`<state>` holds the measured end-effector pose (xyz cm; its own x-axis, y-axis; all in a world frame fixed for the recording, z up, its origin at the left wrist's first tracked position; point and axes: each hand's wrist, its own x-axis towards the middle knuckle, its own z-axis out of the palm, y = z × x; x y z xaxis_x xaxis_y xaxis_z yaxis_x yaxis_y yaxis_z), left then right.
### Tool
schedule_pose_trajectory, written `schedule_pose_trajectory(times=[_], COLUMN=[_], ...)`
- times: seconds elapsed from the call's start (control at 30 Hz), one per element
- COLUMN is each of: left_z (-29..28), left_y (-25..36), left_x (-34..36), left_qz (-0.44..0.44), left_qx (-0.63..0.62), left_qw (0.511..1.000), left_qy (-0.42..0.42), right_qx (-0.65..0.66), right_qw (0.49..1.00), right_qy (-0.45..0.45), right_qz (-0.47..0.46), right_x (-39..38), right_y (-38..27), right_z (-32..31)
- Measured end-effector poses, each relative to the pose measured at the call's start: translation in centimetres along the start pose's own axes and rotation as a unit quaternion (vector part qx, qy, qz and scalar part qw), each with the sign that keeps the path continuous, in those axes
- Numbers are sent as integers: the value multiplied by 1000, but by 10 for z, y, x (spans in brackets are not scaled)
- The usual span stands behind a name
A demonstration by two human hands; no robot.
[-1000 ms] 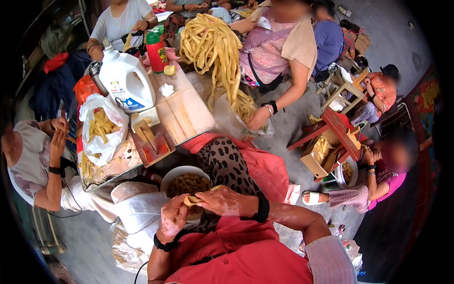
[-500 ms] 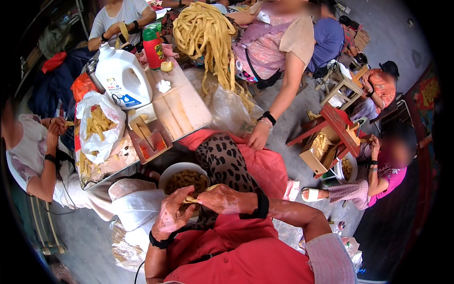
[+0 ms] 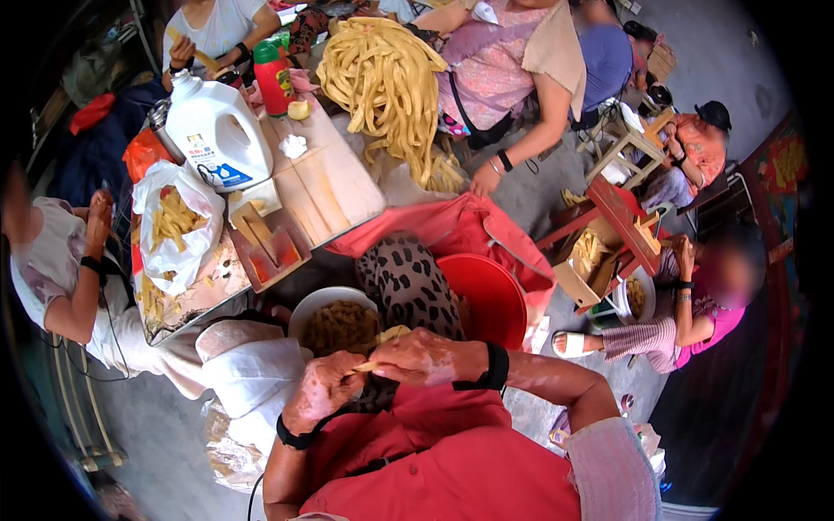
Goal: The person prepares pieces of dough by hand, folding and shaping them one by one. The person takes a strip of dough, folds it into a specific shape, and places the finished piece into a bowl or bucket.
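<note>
My left hand [image 3: 323, 391] and my right hand [image 3: 419, 358] meet over my lap and both pinch a small pale yellow piece of dough [image 3: 382, 340]. Both wrists carry black bands. Just beyond the hands sits a white bowl [image 3: 314, 304] filled with small yellowish pieces. A red basin [image 3: 486, 295] rests beside my leopard-print trouser leg [image 3: 407, 282].
A low wooden table [image 3: 334, 187] holds a white jug [image 3: 217, 130], a red bottle [image 3: 274, 78], a plastic bag of yellow strips [image 3: 174, 226] and a big heap of yellow strips [image 3: 391, 78]. Several people sit around it. A white cloth bundle [image 3: 252, 373] lies at my left.
My hands have stayed together on the dough piece, turning it slightly. The view has tilted, so the table and people sit a little lower in the picture.
</note>
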<state>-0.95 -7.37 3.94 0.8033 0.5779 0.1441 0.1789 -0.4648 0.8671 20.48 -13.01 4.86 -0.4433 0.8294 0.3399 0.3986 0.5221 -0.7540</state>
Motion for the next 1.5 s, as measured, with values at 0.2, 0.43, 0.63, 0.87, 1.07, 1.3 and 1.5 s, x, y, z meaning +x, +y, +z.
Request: schedule_pose_trajectory(times=[0.2,0.43,0.63,0.87,1.07,1.3,1.5], left_z=[-7,-5,2,12,15,20,29], left_y=[-8,-4,-5,-6,-19,-6,-18], left_x=[-1,8,-1,6,9,21,1], left_qz=[-63,-134,-182,-184,-185,-209,-230], left_qx=[-39,-92,-96,-21,-72,-71,-74], left_qw=[995,984,974,979,976,972,966], left_qy=[65,68,94,87,87,80,94], right_qx=[-176,-260,-239,-421,-278,-364,-354], right_qw=[967,905,897,868,903,874,875], right_qy=[173,216,120,130,43,66,55], right_qz=[70,258,352,232,325,314,326], right_x=[-40,-97,-49,-135,-127,-145,-145], right_y=[41,165,221,270,253,258,259], right_z=[-48,-59,-104,-19,-88,-103,-92])
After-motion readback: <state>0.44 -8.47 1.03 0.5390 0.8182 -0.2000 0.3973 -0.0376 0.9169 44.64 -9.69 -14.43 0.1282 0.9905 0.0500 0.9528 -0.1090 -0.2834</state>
